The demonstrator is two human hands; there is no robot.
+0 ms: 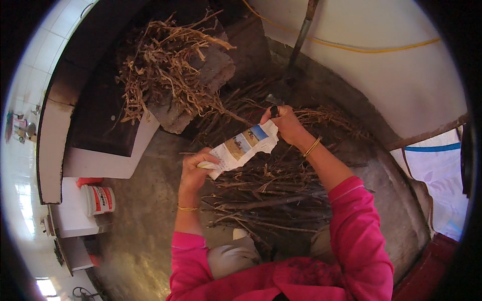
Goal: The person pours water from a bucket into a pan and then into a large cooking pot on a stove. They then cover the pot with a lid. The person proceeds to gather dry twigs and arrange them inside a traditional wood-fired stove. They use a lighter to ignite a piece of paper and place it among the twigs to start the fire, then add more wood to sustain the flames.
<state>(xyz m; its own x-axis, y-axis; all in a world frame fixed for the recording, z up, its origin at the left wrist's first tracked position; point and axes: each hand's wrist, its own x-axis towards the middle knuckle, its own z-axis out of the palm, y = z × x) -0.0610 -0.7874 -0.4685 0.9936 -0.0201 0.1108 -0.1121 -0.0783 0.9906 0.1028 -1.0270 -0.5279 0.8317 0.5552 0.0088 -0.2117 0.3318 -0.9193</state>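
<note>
A torn piece of printed paper or packaging [241, 147] is stretched between my hands, with pictures of fields on it. My left hand [197, 167] grips its lower left end, where the edge is folded or rolled. My right hand [281, 122] pinches its upper right end and also has a small black object [274, 111] in its fingers; what that is I cannot tell. Beneath the paper, dry sticks [271, 203] lie in a wide pile on the floor.
Dry brushwood [162, 71] is heaped at the upper left on a grey stone slab [214, 69]. A white bucket [99, 199] stands at the left by a white ledge. A metal pipe [301, 37] leans at the top, and a yellow cable [350, 48] runs along the white wall.
</note>
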